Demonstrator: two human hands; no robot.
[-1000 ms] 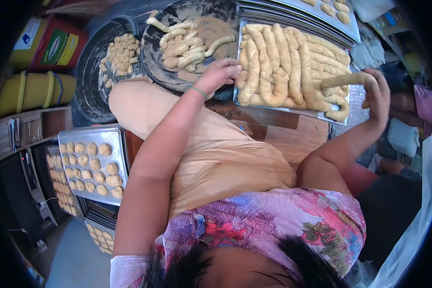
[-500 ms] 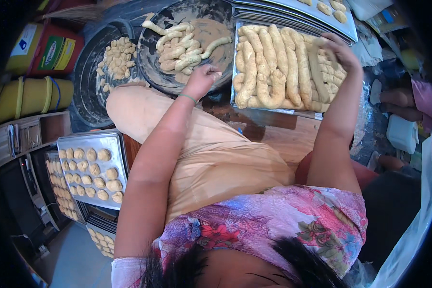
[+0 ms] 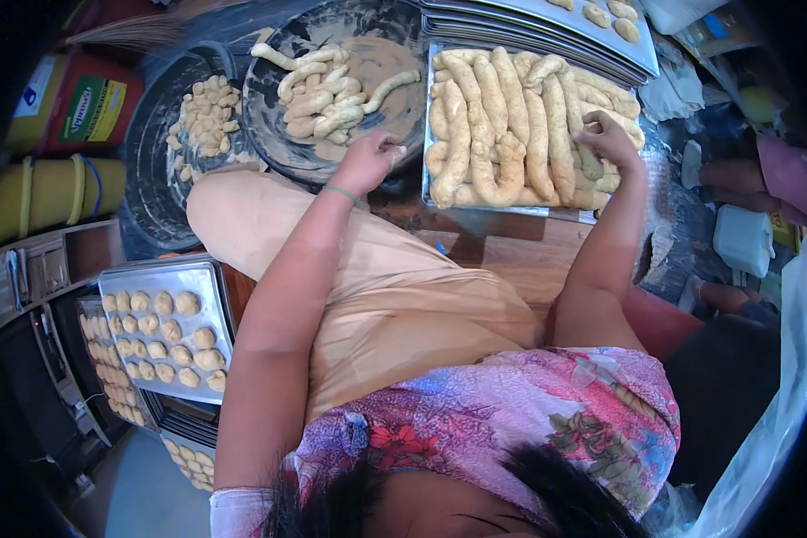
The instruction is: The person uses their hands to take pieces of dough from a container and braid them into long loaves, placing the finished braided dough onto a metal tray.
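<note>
My right hand [image 3: 611,143] is over a metal tray [image 3: 429,170] packed with long dough ropes [image 3: 511,94]. Its curled fingers rest against a duller dough rope [image 3: 590,163] on the right part of the tray. My left hand [image 3: 371,163] hovers, loosely closed, at the near rim of a round black basin [image 3: 260,134]; nothing shows in its fingers, which are dusted with flour. Inside the basin lies a heap of floured dough ropes [image 3: 327,94], one stretching out to the right.
A second dark basin [image 3: 143,170] with small dough pieces [image 3: 210,112] stands at the left. Below it are stacked trays [image 3: 227,314] of round dough balls. More stacked trays [image 3: 520,40] sit beyond the rope tray. Another person's legs [image 3: 735,199] and a white jug [image 3: 744,244] are at the right.
My right hand has come nearer and slightly left over the tray; the dough rope beneath it now lies among the others. My left hand stays by the basin. The whole view has shifted slightly.
</note>
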